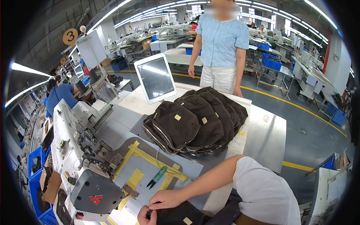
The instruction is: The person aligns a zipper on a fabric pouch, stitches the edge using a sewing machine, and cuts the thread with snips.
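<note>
At the bottom, a dark brown fabric piece (pixel 174 215) with a small cream label (pixel 187 220) lies in front of me. My right hand (pixel 165 199) pinches its edge, fingers pressed together. Just below, my left hand (pixel 145 216) is closed on the same edge, and part of it is cut off by the frame. To the left of both hands is the head of a sewing machine (pixel 90 193). Green thread snips (pixel 157 177) lie beyond my hands on the taped work plate (pixel 150 159), blades pointing towards me.
A pile of dark brown fabric pieces (pixel 187 125) with cream labels and zip edges lies on the table (pixel 120 129). Behind it stand a tablet (pixel 155 78) and a person in a blue shirt (pixel 221 41). Blue bins (pixel 35 161) line the left side; another worker (pixel 62 95) sits further back.
</note>
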`<action>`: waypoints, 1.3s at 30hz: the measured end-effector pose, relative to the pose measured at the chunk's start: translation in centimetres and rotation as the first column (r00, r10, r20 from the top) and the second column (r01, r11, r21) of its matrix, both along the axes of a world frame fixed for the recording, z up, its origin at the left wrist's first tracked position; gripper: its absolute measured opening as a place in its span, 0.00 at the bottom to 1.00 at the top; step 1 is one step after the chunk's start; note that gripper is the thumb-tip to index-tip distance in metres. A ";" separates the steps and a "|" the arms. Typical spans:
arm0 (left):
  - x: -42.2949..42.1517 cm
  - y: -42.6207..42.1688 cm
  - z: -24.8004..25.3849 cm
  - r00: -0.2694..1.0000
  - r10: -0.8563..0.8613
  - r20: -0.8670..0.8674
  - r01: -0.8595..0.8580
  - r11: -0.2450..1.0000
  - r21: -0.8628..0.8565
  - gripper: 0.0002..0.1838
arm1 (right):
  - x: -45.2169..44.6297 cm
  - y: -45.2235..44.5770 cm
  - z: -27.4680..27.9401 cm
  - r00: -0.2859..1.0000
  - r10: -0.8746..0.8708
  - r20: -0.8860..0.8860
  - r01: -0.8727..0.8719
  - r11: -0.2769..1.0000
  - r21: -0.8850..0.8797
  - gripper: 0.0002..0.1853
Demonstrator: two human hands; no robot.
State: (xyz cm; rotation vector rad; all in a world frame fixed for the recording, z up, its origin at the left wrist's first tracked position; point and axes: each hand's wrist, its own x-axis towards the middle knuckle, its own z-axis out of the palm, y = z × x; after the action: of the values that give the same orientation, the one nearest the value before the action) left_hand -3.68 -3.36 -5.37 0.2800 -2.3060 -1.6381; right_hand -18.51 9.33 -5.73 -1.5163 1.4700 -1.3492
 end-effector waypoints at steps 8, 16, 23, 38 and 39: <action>-0.1 -0.3 -0.8 1.000 0.004 -0.028 -0.004 1.000 0.008 0.10 | 0.0 0.0 -0.1 1.000 -0.005 0.006 0.005 1.000 -0.014 0.19; 0.0 -0.1 -0.1 1.000 -0.003 0.014 0.003 1.000 -0.001 0.09 | 0.1 0.0 0.0 1.000 -0.025 -0.001 0.025 0.999 -0.020 0.19; -0.1 -0.1 -0.1 1.000 -0.010 0.000 0.010 1.000 0.017 0.07 | 0.0 0.0 0.3 1.000 -0.018 0.002 0.018 0.999 0.040 0.20; -0.4 -0.3 0.8 0.998 -0.057 -0.038 0.053 0.993 -0.106 0.09 | -0.4 0.4 1.5 0.996 -0.045 -0.073 0.057 0.982 0.178 0.16; -0.4 -0.4 0.7 0.996 -0.055 -0.070 0.047 0.993 -0.111 0.09 | -0.3 0.4 1.9 0.995 -0.054 -0.080 0.070 0.972 0.222 0.16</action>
State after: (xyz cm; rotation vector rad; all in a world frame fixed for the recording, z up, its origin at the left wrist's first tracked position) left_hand -4.10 -3.73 -4.65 0.1360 -2.3558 -1.5124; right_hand -18.77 9.73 -3.84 -1.3974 1.6678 -1.1281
